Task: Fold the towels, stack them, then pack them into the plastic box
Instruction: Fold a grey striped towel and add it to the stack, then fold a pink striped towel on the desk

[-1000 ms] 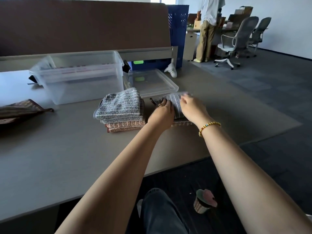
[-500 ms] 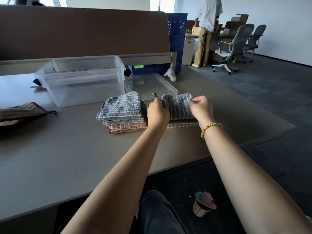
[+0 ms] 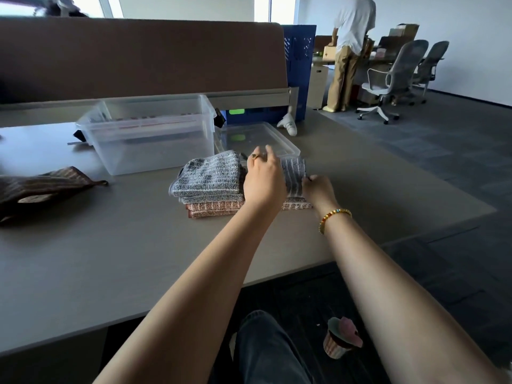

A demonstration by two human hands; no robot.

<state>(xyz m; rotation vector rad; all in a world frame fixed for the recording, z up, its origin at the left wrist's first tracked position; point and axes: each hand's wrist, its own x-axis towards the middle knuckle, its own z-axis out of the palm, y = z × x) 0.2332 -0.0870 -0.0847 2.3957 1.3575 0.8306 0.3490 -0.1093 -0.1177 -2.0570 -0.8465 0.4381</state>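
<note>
- The grey striped towel (image 3: 294,176) lies on the worktop (image 3: 110,259) just at 3 o'clock of the folded stack (image 3: 210,187), on top of a pinkish towel whose edge shows beneath it.
- The left hand (image 3: 264,181) rests over the striped towel's left part, its fingers (image 3: 263,152) loosely spread and pointing toward 12 o'clock; whether they press the cloth or hover just above it I cannot tell.
- The right hand (image 3: 318,187) pinches the towel's edge at about 4 o'clock of the cloth, fingers curled.
- The towel's long axis runs roughly from 6 to 12 o'clock, away from the person, with the stripes running the same way.
- The stack's top piece is a grey mottled knit, with a pale layer and an orange-pink one under it; it looks neatly squared.
- The plastic box (image 3: 149,134) stands at 10 o'clock of the hands, open and clear, with its lid (image 3: 260,137) lying flat at 12 o'clock.
- The left hand is nearer the stack and box, so by my judgement the folded piece goes leftward next.
- One brown towel (image 3: 41,189) lies unfolded at far 9 o'clock.
</note>
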